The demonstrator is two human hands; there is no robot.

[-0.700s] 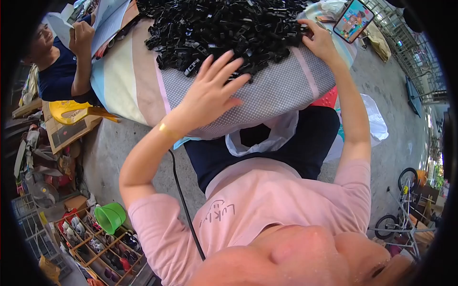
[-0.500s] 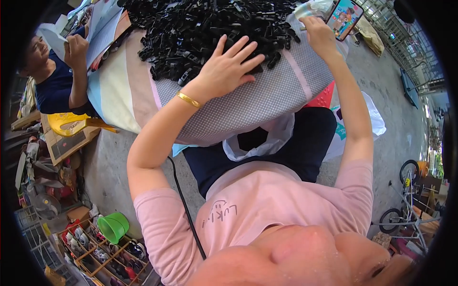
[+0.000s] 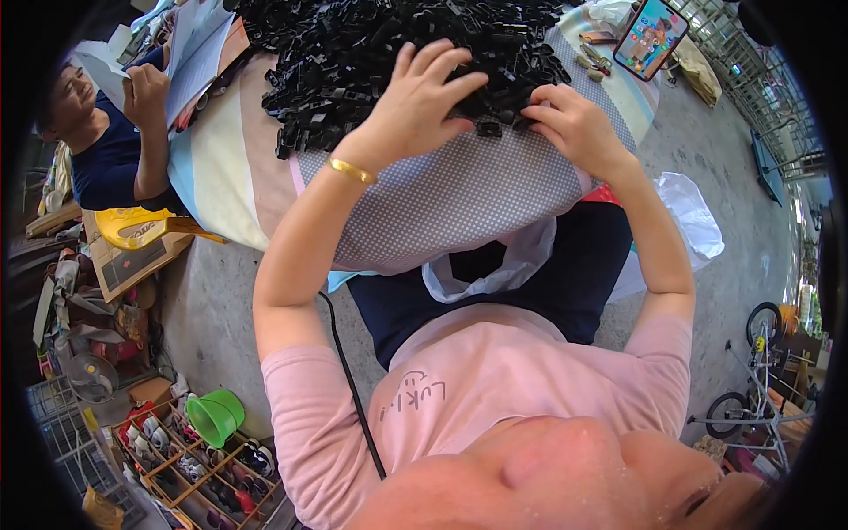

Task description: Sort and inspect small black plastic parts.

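A wide heap of small black plastic pieces [image 3: 353,53], too jumbled to name exactly, lies on the cloth-covered table [image 3: 433,212]. Over the heap's near part, my left hand [image 3: 424,102] is open, fingers spread and slightly bent, a gold bangle on its wrist. My right hand [image 3: 579,128] is at the heap's near right edge, its fingers curved and apart, tips by the black pieces. Nothing shows in its grasp. One black piece [image 3: 488,129] sits at the edge between my two hands.
A lit phone [image 3: 652,40] stands at the far right, near small metal tools [image 3: 594,62]. At the left another person [image 3: 115,132] holds papers [image 3: 196,49] by a yellow chair [image 3: 132,228]. A white plastic bag [image 3: 495,278] hangs open at my lap.
My right hand has come from beside the phone down to the heap's right edge. My left hand has stayed over the heap, its fingers more bent. The view has shifted slightly.
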